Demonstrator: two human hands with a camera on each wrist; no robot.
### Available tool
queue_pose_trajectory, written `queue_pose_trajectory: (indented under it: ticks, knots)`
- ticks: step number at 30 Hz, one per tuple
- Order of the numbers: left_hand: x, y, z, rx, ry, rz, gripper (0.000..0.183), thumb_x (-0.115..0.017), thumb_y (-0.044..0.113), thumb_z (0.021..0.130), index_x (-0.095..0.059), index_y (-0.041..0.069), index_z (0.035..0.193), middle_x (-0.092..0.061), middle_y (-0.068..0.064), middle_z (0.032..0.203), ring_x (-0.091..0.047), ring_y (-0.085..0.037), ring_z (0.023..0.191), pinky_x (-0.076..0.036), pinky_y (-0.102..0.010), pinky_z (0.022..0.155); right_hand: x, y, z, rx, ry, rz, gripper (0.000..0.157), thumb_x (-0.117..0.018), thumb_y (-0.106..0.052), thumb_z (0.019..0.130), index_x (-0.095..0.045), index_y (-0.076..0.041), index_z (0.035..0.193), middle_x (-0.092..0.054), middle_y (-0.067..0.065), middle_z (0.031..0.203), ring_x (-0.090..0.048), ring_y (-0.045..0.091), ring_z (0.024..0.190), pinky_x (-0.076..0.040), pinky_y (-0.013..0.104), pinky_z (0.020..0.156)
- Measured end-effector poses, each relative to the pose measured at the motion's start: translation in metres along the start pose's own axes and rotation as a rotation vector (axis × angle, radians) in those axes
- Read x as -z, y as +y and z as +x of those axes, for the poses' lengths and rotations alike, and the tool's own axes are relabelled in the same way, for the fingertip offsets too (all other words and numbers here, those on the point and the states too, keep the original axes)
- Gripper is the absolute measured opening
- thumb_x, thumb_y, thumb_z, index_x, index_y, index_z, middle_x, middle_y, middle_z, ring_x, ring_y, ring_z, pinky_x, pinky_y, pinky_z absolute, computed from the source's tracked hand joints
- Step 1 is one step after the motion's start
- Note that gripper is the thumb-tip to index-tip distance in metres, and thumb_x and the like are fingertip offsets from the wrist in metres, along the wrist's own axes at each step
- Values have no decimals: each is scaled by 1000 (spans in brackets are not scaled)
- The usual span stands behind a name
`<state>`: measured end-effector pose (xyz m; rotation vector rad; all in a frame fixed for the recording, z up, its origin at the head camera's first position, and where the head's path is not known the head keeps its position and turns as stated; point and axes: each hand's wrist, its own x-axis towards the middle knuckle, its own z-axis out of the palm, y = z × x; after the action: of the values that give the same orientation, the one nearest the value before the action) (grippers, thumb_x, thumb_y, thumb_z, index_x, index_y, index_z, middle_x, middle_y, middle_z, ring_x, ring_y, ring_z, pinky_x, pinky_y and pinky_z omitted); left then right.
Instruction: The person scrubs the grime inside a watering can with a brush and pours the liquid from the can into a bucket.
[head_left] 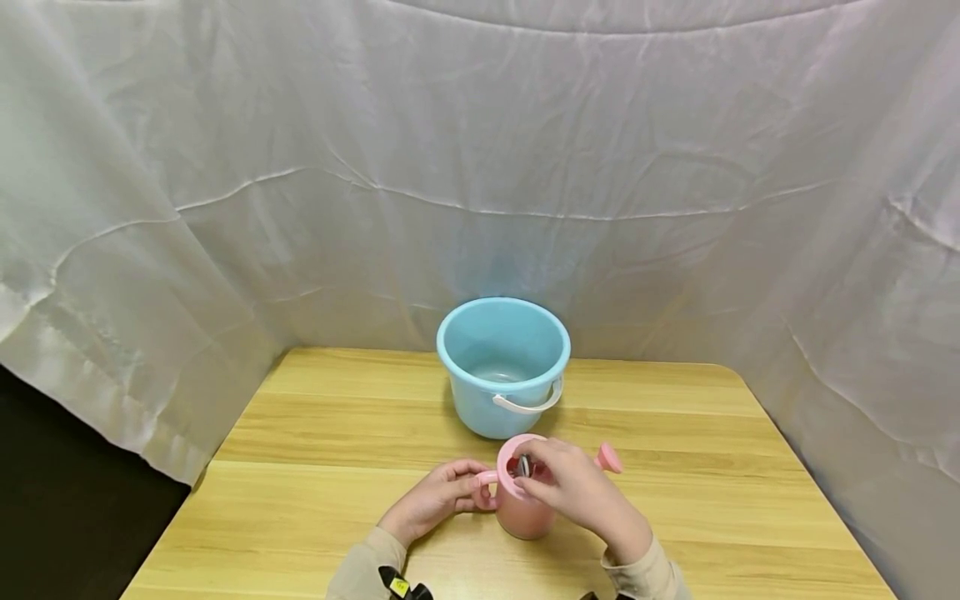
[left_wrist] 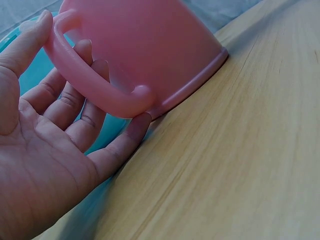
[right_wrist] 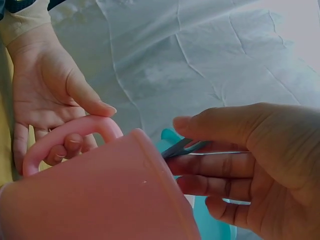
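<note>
A pink watering can (head_left: 525,515) stands upright on the wooden table. My left hand (head_left: 438,498) holds its loop handle (left_wrist: 82,80), the thumb on the upper part and the fingers around and behind it. At the can's top opening, my right hand (head_left: 577,483) pinches a small grey metal object (right_wrist: 182,148) between thumb and fingers. Part of that object is hidden behind the rim in the right wrist view, so I cannot tell its exact kind. The can's pink sprinkler head (head_left: 609,457) points to the right, beyond my right hand.
Right behind the watering can stands a light blue bucket (head_left: 480,408), its white handle (head_left: 528,407) hanging at the front right. Pale grey curtain cloth (head_left: 570,150) encloses the back and sides of the wooden table (head_left: 337,417).
</note>
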<state>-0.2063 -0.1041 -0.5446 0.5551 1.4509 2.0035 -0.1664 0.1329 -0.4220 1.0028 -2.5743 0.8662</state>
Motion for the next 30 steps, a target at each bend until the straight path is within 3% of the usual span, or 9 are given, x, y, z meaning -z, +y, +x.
queue_pose_trajectory:
  ticks: [9, 14, 18, 24, 30]
  knots:
    - [0, 0, 0, 3, 2, 3, 22, -52, 21, 101, -61, 11, 118, -69, 3, 88, -70, -18, 98, -54, -42, 98, 0, -5, 0, 14, 109, 3, 23, -73, -15, 85, -67, -10, 106, -62, -8, 82, -55, 2, 75, -51, 21, 65]
    - [-1, 1, 0, -1, 1, 4, 22, -52, 19, 100, -61, 11, 119, -69, 3, 88, -70, -18, 98, -54, -42, 98, 3, -7, -1, 82, 235, -11, 27, -77, -12, 81, -66, -9, 106, -58, -8, 81, -53, 4, 75, -48, 17, 63]
    - [-1, 1, 0, 2, 4, 1, 21, -53, 19, 100, -61, 11, 118, -68, 3, 88, -70, -18, 98, -54, -42, 98, 5, -7, -2, 128, 286, -23, 29, -77, -8, 79, -66, -9, 106, -57, -9, 81, -52, 2, 74, -44, 11, 64]
    - [0, 1, 0, 1, 4, 2, 21, -53, 20, 100, -61, 11, 117, -68, 3, 88, -70, -19, 99, -53, -43, 99, 2, -4, -1, 137, 281, -17, 28, -78, -9, 78, -66, -8, 104, -59, -8, 80, -55, 6, 73, -48, 18, 61]
    - [0, 0, 0, -3, 2, 4, 21, -52, 20, 101, -61, 11, 118, -68, 3, 87, -70, -19, 99, -54, -42, 98, -6, -3, 3, 38, 166, -27, 23, -77, -16, 81, -68, -11, 102, -59, -9, 76, -52, 2, 70, -46, 15, 61]
